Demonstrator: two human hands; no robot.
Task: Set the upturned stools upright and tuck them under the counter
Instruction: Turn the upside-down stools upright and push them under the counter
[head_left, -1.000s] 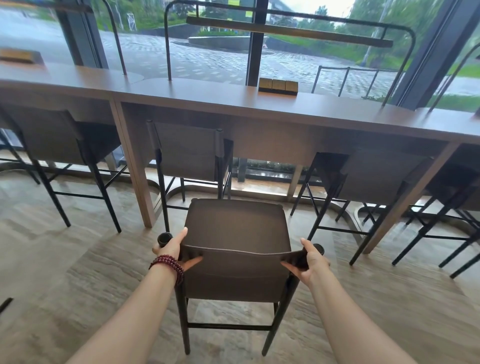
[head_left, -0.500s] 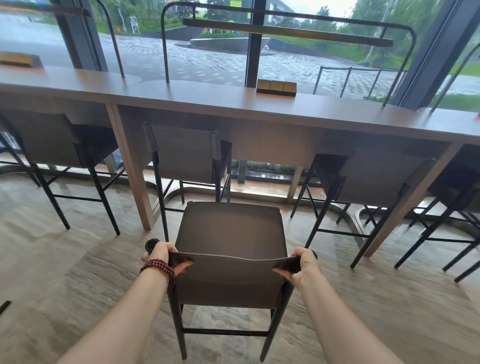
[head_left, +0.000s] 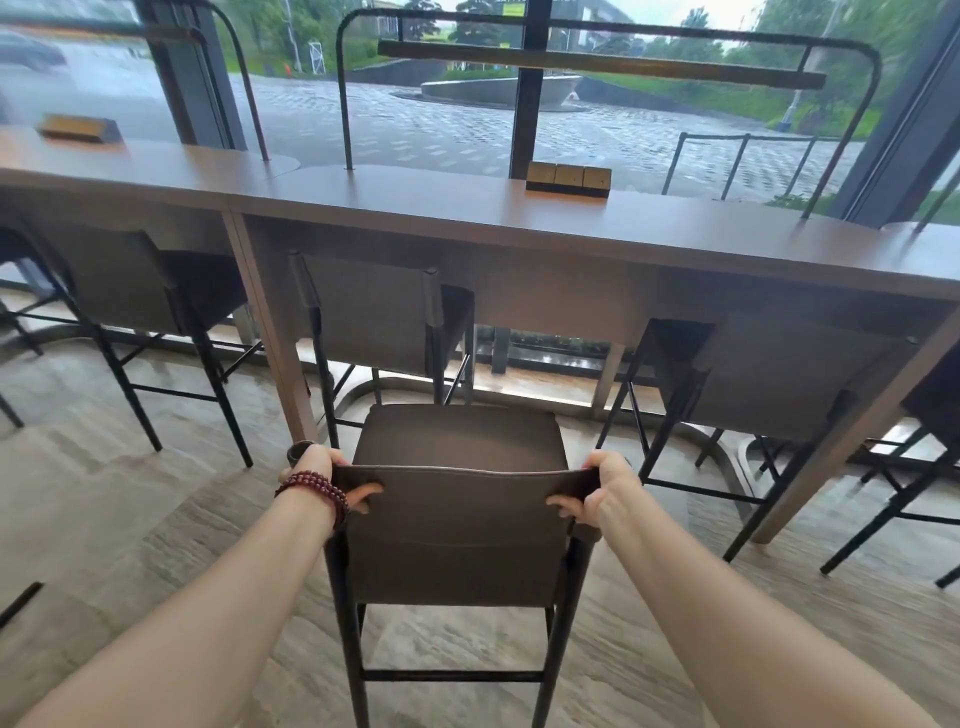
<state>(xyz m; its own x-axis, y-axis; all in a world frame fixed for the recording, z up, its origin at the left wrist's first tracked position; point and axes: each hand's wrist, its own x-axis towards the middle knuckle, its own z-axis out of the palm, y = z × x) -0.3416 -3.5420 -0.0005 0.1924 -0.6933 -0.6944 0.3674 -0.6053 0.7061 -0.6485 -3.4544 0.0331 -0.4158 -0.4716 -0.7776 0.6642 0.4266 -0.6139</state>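
Left hand and right hand grip opposite ends of the upright stool's backrest; its seat lies just beyond both.

No text, label, brand or number can be read anywhere; a yellow-green sign far outside is too small and blurred to make out

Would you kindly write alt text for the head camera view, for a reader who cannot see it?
A person's left hand and right hand grip the top corners of the backrest of an upright brown stool, not yet under the long wooden counter. Other stools sit tucked beneath it.
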